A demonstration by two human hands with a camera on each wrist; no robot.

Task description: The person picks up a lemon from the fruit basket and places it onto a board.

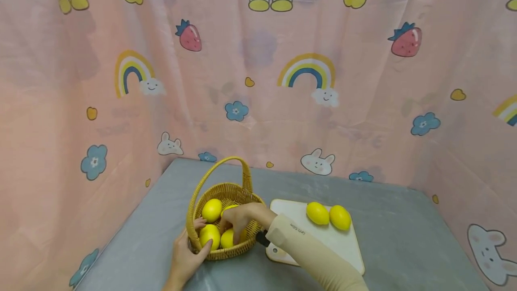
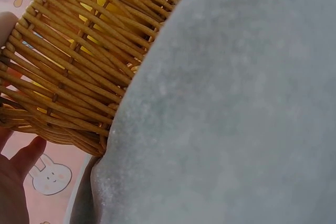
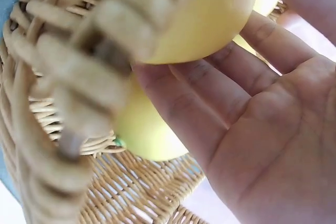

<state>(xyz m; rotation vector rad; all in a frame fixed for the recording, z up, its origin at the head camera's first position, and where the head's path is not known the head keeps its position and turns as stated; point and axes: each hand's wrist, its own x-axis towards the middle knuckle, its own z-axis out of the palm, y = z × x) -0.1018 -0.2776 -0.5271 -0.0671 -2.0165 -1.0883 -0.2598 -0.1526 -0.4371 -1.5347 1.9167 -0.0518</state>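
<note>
Right hand: fingers curl round a lemon in the basket, near its front wall (long axis obscured). Left hand, farther off, grips the basket's left rim. White board, basket's right, bears two lemons.

The left hand curled, thumb spread from its fingers; the right hand pointed down, wrist higher than its fingers.

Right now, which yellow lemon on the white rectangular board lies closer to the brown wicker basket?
On the white board, the left yellow lemon; the right yellow lemon sits farther from the wicker basket.
</note>
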